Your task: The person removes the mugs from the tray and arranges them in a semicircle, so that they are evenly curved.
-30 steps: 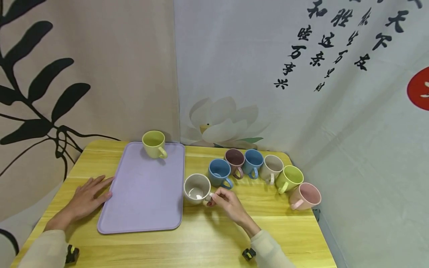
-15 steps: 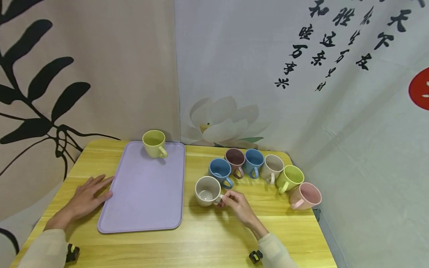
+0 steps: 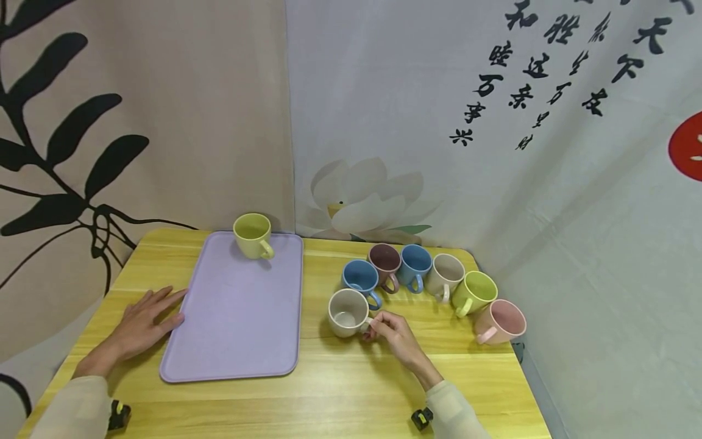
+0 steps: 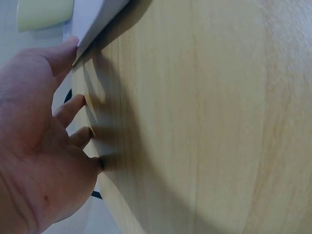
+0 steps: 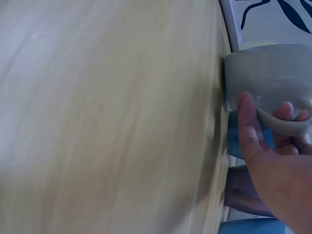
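Observation:
A light grey mug (image 3: 347, 320) is upright on the table just in front of a blue mug (image 3: 358, 274). My right hand (image 3: 399, 339) pinches its handle from the right; in the right wrist view the fingers wrap the handle of the grey mug (image 5: 268, 73). On the left, my left hand (image 3: 144, 326) lies with fairly straight fingers against the left edge of the purple tray (image 3: 241, 317). The left wrist view has the left hand's (image 4: 44, 126) thumb touching the tray's edge. At the tray's back stands a yellow-green mug (image 3: 251, 236).
Behind and right of the grey mug runs a curved row: a dark plum mug (image 3: 382, 261), another blue mug (image 3: 414, 265), a beige mug (image 3: 445, 274), a lime mug (image 3: 475, 291) and a pink mug (image 3: 500, 322). A printed cloth backdrop (image 3: 384, 110) hangs behind the wooden table (image 3: 230, 408).
The grey mug has moved right, away from the tray's right edge, with my right hand on its handle. The left hand has stayed at the tray's edge.

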A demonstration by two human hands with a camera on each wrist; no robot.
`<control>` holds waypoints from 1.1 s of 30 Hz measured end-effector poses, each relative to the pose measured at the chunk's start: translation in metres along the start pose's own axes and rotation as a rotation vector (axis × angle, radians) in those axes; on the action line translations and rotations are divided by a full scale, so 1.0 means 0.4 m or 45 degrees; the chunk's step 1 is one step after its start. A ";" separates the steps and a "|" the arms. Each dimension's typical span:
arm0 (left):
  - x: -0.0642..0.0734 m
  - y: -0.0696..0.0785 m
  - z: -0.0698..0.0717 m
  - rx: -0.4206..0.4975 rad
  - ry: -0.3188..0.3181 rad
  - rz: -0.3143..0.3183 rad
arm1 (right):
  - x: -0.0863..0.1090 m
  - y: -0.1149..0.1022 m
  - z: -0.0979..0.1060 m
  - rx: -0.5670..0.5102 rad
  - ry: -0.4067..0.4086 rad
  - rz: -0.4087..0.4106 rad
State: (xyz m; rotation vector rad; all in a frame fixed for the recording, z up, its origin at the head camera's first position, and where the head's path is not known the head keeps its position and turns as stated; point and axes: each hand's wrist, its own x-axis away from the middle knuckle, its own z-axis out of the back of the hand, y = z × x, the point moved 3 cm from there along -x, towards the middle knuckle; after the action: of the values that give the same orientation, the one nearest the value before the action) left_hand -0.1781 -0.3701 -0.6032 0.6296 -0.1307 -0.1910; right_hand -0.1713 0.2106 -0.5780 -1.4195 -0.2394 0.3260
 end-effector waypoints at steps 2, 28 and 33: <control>0.000 0.001 0.000 -0.002 0.000 0.004 | -0.001 0.004 0.004 0.003 0.001 -0.001; 0.003 0.001 -0.001 0.015 0.007 0.006 | 0.001 0.005 0.027 0.020 -0.053 -0.125; 0.004 0.000 -0.001 0.011 0.007 0.009 | 0.002 0.002 0.027 0.033 -0.065 -0.118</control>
State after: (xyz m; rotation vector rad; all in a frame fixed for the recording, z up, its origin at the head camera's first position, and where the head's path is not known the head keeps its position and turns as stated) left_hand -0.1765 -0.3700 -0.6036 0.6382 -0.1285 -0.1821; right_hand -0.1742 0.2209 -0.5774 -1.3715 -0.3404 0.2879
